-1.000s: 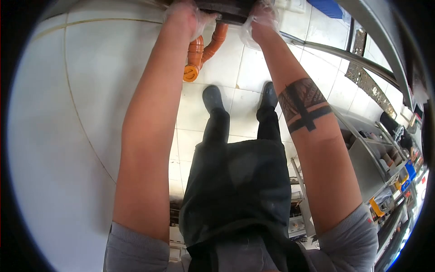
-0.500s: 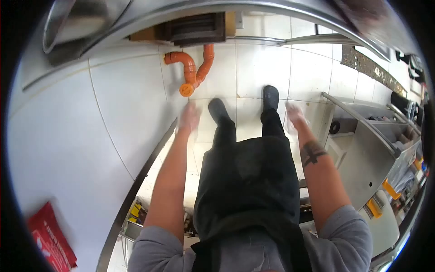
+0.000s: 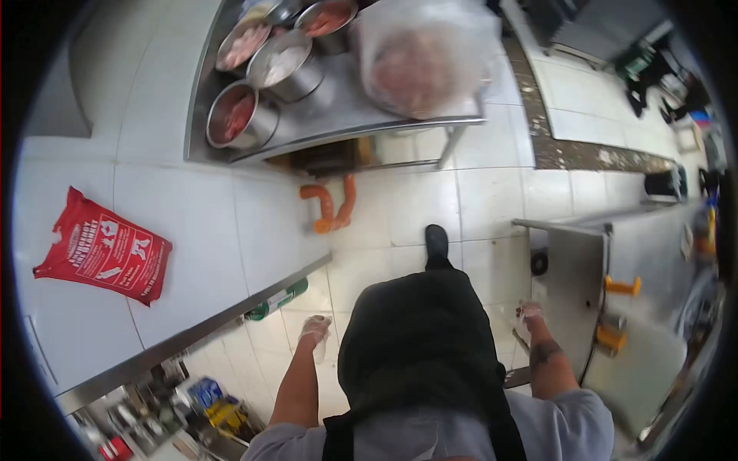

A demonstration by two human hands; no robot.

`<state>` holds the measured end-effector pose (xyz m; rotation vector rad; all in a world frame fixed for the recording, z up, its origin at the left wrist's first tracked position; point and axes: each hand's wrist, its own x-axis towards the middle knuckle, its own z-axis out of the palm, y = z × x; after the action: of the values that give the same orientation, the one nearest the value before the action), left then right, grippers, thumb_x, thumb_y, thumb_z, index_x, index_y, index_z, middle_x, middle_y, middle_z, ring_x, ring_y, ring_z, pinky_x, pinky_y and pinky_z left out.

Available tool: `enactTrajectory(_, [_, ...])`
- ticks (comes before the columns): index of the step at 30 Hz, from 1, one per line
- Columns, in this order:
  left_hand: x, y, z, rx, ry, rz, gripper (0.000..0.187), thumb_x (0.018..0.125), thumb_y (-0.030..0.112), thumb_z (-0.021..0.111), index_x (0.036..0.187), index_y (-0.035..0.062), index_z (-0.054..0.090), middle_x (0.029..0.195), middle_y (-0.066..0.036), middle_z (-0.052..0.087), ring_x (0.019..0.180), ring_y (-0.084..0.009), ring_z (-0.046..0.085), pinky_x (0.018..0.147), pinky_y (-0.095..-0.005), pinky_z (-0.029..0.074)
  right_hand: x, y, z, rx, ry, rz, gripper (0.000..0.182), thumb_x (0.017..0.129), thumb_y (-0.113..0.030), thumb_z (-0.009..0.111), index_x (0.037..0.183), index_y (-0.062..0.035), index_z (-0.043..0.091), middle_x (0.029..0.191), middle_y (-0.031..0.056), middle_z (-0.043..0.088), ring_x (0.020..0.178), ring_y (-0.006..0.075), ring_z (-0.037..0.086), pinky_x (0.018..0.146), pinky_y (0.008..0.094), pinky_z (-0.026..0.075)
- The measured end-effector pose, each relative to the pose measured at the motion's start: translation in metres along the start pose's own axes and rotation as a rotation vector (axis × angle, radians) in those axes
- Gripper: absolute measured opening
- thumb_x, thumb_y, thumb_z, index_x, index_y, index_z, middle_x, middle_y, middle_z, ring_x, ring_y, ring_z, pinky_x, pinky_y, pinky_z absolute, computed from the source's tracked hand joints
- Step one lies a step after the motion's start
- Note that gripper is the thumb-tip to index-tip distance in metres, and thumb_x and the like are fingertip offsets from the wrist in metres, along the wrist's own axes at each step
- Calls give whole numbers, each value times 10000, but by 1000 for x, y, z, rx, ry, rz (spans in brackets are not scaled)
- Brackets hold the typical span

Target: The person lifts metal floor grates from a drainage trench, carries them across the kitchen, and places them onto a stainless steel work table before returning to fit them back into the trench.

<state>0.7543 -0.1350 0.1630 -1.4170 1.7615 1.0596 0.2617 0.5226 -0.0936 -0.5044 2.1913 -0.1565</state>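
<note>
My left hand (image 3: 315, 329), in a thin clear plastic glove, hangs loosely at my left over the floor, near the counter's edge. It holds nothing that I can see, and its fingers are loosely bent. On the other side, my gloved right hand (image 3: 530, 313) hangs beside a metal cabinet (image 3: 573, 265), with nothing visible in it. Ahead stands a steel table (image 3: 330, 127) carrying several metal pots; one pot (image 3: 242, 115) contains red pieces and another pot (image 3: 284, 65) something white. A large clear bag (image 3: 423, 61) of what looks like meat lies there too, blurred.
A red fire blanket packet (image 3: 108, 246) lies on the white-tiled wall surface (image 3: 192, 223) at left. Orange drain pipes (image 3: 330, 207) rise near the table. A green cylinder (image 3: 278, 300) is below the left edge. Yellow-orange handles (image 3: 623, 286) stick out at right. Dark floor grating (image 3: 592, 158) runs beyond.
My view has tilted up and shifted, so the table with pots and bag shows now. Both hands appear lower in view. One shoe shows instead of two.
</note>
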Motion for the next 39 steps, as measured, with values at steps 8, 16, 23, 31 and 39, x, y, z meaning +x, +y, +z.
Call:
enactTrajectory(8, [-39,12,-39,-484,131,150,396,961,380,624,1141,27,652,859,-95,702,634,-171,635,579,-315,500,-181,-95,-36,964,131,340,241,947,-259,664,984,-22,690,889,88,714,747,209,683,647,364,552])
enactTrajectory(16, [-93,-179,104,-428,-112,-7,255,994,312,623,1002,58,649,794,-52,617,666,-214,634,549,-386,517,-344,-16,41,-247,-55,-6,291,864,-191,619,1126,-107,715,1143,141,722,998,319,707,798,454,566])
enactTrajectory(23, [-146,-191,164,102,-258,269,242,972,263,650,1039,31,658,838,-75,641,699,-229,654,599,-378,527,-384,90,141,466,432,187,233,911,-216,625,1081,-125,755,1057,135,736,897,312,695,797,415,541])
enactTrajectory(31, [-154,-129,134,-177,-225,295,248,948,208,681,1082,-1,667,887,-102,669,736,-246,676,656,-369,538,-493,40,111,93,466,192,244,908,-225,608,1078,-108,738,1002,146,740,941,342,706,810,456,545])
enactTrajectory(39, [-214,-34,161,-143,21,738,353,931,183,712,1174,-66,655,1006,-155,710,771,-247,692,727,-357,547,-670,118,243,98,510,321,174,821,-159,626,911,-48,726,922,197,734,860,381,718,752,494,559])
